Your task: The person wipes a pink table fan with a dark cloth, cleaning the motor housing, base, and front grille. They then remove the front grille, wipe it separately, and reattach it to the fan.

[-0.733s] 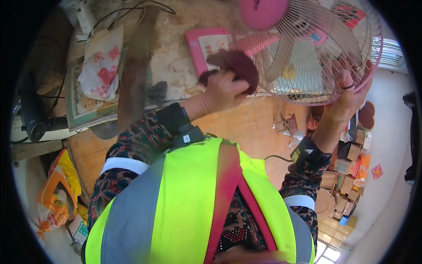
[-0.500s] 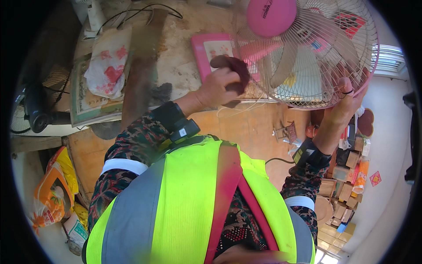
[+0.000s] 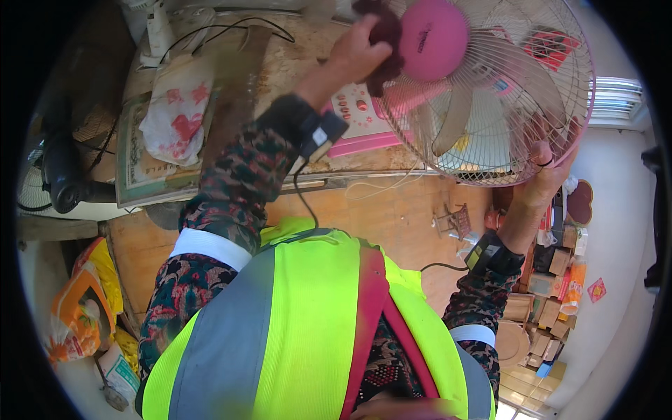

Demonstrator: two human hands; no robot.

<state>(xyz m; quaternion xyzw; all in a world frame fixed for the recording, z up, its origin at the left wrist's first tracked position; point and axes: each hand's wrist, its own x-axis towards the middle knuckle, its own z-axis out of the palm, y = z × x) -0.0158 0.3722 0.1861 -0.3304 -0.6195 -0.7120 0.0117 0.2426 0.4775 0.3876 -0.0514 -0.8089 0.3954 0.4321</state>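
Observation:
A fan with a pink hub and a pale wire grille (image 3: 483,157) stands at the table's right. Its pink base (image 3: 360,145) rests on the table. My left hand (image 3: 355,50) is closed round a bunched dark maroon cloth (image 3: 385,42), which lies against the left side of the grille, beside the pink hub (image 3: 434,38). My right hand (image 3: 553,168) holds the lower right rim of the grille, its thumb on the near side. The other fingers are partly hidden behind the wires.
On the worn table (image 3: 308,63) lie a white plastic bag (image 3: 175,126) with red print and a black cable (image 3: 241,26). A black fan part (image 3: 66,164) is at the far left. Cardboard boxes (image 3: 542,315) are stacked on the floor at the right, near a small chair (image 3: 458,220).
My left hand has moved up and away with the cloth, from above the pink base to the grille beside the hub. My right hand keeps its hold on the rim.

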